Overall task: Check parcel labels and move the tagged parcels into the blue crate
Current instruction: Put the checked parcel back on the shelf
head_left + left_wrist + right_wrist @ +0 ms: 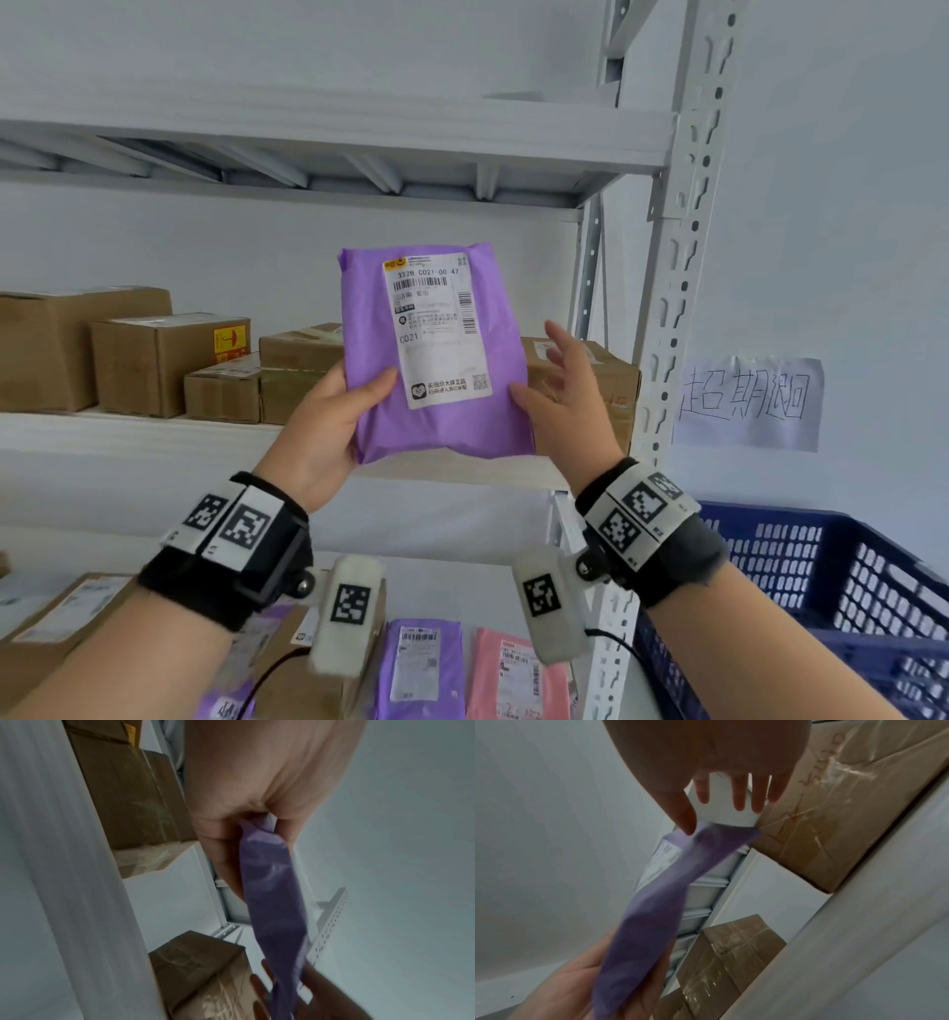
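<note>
Centrally in the frame, a purple parcel (436,354) is gripped by the left hand (321,431); the right hand (562,398), fingers spread, is touching its edge with the thumb.

My head view is bright, evenly lit, soft shadows; edges bow from the wide lens. Both wrist views are dimmer, bluish, motion-smeared. Tape on cardboard boxes (839,805) throws glare.
</note>
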A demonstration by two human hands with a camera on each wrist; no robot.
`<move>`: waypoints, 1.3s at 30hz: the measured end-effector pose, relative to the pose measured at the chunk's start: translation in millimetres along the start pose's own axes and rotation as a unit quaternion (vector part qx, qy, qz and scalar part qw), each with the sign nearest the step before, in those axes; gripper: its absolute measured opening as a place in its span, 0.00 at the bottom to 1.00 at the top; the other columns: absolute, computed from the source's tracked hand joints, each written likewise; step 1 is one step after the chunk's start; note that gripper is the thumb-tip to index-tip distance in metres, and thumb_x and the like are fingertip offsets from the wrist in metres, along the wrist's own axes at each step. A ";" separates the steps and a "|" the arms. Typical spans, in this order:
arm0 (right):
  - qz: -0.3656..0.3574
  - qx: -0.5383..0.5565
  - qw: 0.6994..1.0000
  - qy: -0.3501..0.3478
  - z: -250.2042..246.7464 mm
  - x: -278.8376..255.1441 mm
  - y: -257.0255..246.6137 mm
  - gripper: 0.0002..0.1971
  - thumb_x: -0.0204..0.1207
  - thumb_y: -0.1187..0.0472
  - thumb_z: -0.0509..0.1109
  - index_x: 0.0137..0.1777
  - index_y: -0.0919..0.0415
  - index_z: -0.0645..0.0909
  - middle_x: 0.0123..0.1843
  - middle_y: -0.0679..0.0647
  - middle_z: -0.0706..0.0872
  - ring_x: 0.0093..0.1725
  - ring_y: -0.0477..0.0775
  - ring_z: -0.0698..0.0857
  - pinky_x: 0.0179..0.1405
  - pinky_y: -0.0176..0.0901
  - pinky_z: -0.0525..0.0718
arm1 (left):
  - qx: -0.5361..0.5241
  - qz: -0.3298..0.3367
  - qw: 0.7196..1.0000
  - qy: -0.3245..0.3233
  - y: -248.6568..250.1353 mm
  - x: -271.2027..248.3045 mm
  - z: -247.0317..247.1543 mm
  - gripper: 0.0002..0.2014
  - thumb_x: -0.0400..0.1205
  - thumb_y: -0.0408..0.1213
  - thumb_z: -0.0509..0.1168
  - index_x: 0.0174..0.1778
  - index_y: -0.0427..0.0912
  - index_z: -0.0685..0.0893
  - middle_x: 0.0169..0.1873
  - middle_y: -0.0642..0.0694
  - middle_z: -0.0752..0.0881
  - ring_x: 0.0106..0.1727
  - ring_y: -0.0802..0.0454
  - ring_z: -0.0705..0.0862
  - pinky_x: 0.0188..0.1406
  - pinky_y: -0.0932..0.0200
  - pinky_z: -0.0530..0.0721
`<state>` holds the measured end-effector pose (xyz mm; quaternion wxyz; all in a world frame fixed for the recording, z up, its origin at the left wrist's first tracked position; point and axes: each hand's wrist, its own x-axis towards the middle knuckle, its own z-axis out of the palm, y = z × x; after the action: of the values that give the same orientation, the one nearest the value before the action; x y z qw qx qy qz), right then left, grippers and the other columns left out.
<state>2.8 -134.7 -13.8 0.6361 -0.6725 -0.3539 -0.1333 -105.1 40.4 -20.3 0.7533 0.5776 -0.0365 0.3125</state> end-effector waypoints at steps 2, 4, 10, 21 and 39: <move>0.051 0.075 0.995 -0.034 0.0 -0.8 3.3 0.34 0.77 0.68 0.69 0.79 0.47 0.61 0.65 0.52 0.80 0.61 0.48 0.82 0.62 0.48 0.83 | -0.014 -0.012 1.000 -0.007 4.0 2.7 -5.9 0.25 0.75 0.36 0.66 0.71 0.43 0.79 0.62 0.43 0.87 0.62 0.47 0.86 0.59 0.52 0.85; 0.094 0.129 0.985 -0.060 1.9 -2.8 8.9 0.34 0.77 0.69 0.69 0.78 0.44 0.62 0.65 0.60 0.83 0.59 0.55 0.85 0.58 0.53 0.86 | -0.014 -0.020 1.000 -0.015 5.0 6.3 -9.6 0.22 0.76 0.35 0.65 0.68 0.43 0.81 0.59 0.43 0.88 0.57 0.48 0.88 0.54 0.55 0.88; 0.039 0.066 0.996 -0.047 13.4 -1.6 19.7 0.28 0.75 0.76 0.68 0.67 0.46 0.72 0.60 0.56 0.86 0.55 0.53 0.88 0.52 0.46 0.89 | 0.064 -0.038 0.997 -0.005 -3.3 27.4 -13.3 0.19 0.81 0.33 0.67 0.68 0.37 0.80 0.55 0.41 0.90 0.51 0.48 0.90 0.42 0.58 0.90; 0.015 -0.125 0.989 0.071 29.7 16.6 33.6 0.18 0.74 0.76 0.64 0.50 0.53 0.86 0.46 0.52 0.86 0.37 0.46 0.80 0.45 0.44 0.84 | 0.401 0.218 0.886 -0.081 -38.2 49.8 -35.4 0.26 0.62 0.53 0.82 0.55 0.61 0.82 0.65 0.57 0.72 0.68 0.72 0.71 0.57 0.84 0.68; -0.111 -0.434 0.887 -0.112 72.9 14.4 38.3 0.24 0.78 0.64 0.67 0.75 0.58 0.72 0.71 0.56 0.78 0.68 0.61 0.77 0.67 0.51 0.77 | 0.467 0.251 0.848 -0.023 -68.3 80.8 -38.5 0.14 0.75 0.31 0.75 0.56 0.41 0.88 0.49 0.51 0.83 0.49 0.56 0.80 0.48 0.76 0.71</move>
<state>18.1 -58.7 -45.2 0.2182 -0.8480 -0.4024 -0.2670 -17.1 100.0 -57.3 0.2895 0.8392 -0.0470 0.4579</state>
